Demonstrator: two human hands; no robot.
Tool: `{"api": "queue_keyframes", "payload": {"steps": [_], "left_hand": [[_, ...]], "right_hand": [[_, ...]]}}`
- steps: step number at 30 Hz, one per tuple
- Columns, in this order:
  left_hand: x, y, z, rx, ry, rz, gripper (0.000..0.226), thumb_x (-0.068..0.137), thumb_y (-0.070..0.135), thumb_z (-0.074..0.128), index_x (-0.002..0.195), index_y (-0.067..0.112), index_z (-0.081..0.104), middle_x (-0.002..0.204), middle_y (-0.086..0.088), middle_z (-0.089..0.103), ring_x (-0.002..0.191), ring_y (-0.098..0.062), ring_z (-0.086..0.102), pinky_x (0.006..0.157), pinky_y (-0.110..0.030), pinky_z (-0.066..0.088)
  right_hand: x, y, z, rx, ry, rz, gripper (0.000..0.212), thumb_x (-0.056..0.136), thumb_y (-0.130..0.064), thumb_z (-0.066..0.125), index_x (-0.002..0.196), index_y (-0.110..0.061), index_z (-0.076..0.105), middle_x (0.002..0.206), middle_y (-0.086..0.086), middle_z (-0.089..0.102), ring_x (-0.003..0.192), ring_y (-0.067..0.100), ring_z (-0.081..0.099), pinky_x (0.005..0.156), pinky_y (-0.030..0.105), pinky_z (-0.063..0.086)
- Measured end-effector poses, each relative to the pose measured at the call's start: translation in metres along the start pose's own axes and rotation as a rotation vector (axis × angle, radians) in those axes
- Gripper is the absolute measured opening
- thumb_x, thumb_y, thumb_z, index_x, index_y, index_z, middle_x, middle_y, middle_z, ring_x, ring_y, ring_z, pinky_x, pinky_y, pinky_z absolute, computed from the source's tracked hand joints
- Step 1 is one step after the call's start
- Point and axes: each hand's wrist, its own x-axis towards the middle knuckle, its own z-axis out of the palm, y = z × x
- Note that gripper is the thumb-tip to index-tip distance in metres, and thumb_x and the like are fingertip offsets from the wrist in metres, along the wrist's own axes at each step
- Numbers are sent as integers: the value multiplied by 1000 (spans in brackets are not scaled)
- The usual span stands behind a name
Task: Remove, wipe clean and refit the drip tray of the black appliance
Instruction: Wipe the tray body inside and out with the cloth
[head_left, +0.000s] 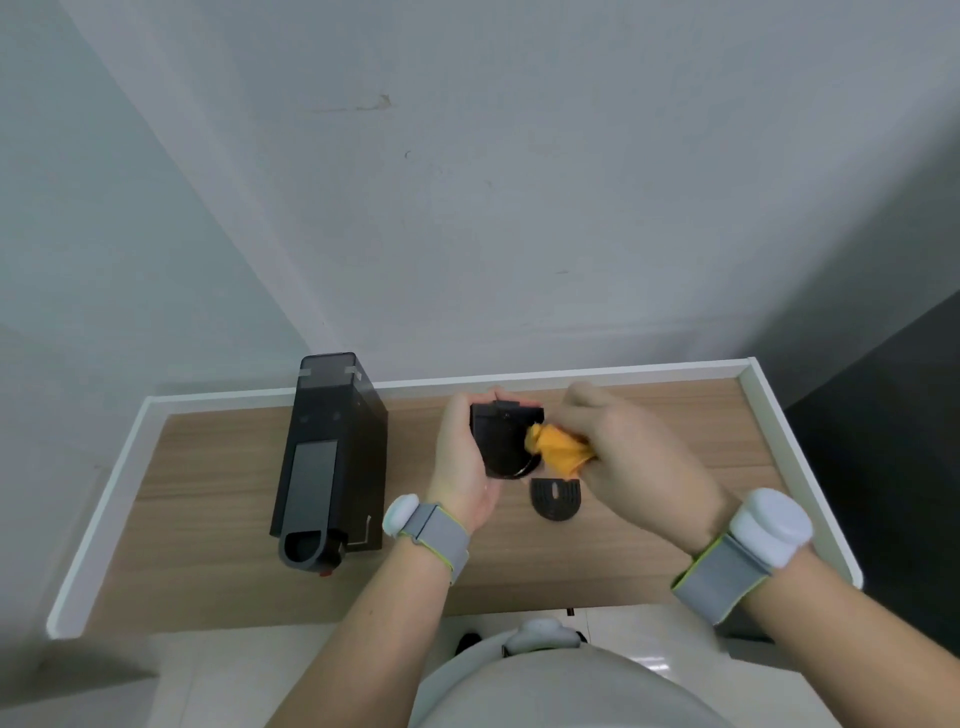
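The wiping step looked underway: the left hand (464, 457) gripped the drip tray (503, 439) above the table (218, 467), right of the black appliance (332, 457), while the right hand (618, 457) pinched an orange cloth (558, 448) against it; next, presumably, came the slotted grille (555, 498) lying nearer.

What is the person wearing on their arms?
Both forearms are bare, with no sleeves or gloves. Each wrist wears a grey fabric strap edged in yellow-green, holding a rounded white device: one on the left wrist, a bigger-looking one on the right wrist.
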Motion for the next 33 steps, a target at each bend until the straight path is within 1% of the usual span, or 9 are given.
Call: {"api": "queue_keyframes", "payload": {"steps": [3, 5, 9, 13, 17, 21, 26, 30, 33], "left_hand": [[-2, 11, 2, 42, -3, 15, 47, 103, 36, 35, 100, 2, 67, 90, -23, 65, 67, -33, 59, 54, -33, 42], [-3, 10, 7, 28, -22, 5, 46, 104, 35, 33, 93, 3, 64, 86, -18, 67, 65, -31, 59, 54, -33, 41], [-1, 5, 13, 62, 8, -16, 42, 104, 35, 33, 103, 6, 62, 83, -14, 65, 67, -29, 56, 56, -31, 40], [2, -4, 10, 159, 74, -24, 44, 90, 44, 44, 89, 12, 73, 82, -16, 67, 68, -28, 57, 55, -29, 47], [6, -11, 4, 232, 137, -63, 38, 74, 47, 48, 77, 20, 75, 75, -7, 74, 58, -20, 62, 54, -27, 50], [6, -16, -4, 208, 134, -63, 44, 81, 47, 44, 83, 18, 76, 87, -9, 77, 71, -24, 66, 60, -31, 53], [9, -6, -10, -50, -4, -19, 49, 91, 42, 47, 103, 2, 74, 92, -19, 72, 77, -33, 64, 57, -32, 53], [1, 6, -20, -277, -225, -55, 52, 95, 39, 45, 113, -3, 69, 116, -28, 69, 75, -38, 64, 58, -34, 47], [-2, 10, -19, -247, -352, -97, 51, 94, 40, 45, 110, -3, 68, 128, -29, 66, 74, -38, 64, 60, -34, 50]], "right_hand": [[-5, 16, -1, 7, 247, -18, 29, 95, -25, 60, 120, -31, 73, 98, -7, 57, 77, 22, 60, 59, 36, 52], [-5, 16, 8, -21, 261, -47, 26, 96, -25, 67, 121, -27, 74, 98, -6, 58, 77, 21, 59, 57, 33, 50], [-4, 8, 31, -161, 150, -9, 29, 83, -11, 80, 110, -19, 72, 97, -3, 57, 82, 24, 55, 53, 38, 48], [-6, 7, 35, -185, 27, 63, 28, 83, -1, 68, 101, -21, 69, 96, -6, 48, 74, 19, 43, 52, 36, 37], [-5, 4, 38, 98, -111, 88, 18, 95, -8, 61, 97, -21, 74, 101, -15, 51, 85, 23, 64, 68, 37, 49], [1, 5, 33, 426, -234, 185, 28, 101, -16, 64, 84, -38, 71, 99, -12, 62, 88, 6, 65, 80, 26, 55], [3, 13, 22, 640, -9, 300, 14, 97, -25, 76, 84, -30, 77, 93, 8, 71, 86, 15, 67, 80, 29, 53], [5, 18, 15, 844, 242, 377, 5, 95, -13, 78, 92, -18, 78, 83, -2, 79, 76, 3, 70, 67, 14, 52], [10, 25, 12, 917, 292, 451, 2, 96, -19, 77, 98, -18, 78, 90, 0, 82, 81, 13, 76, 69, 24, 58]]}}
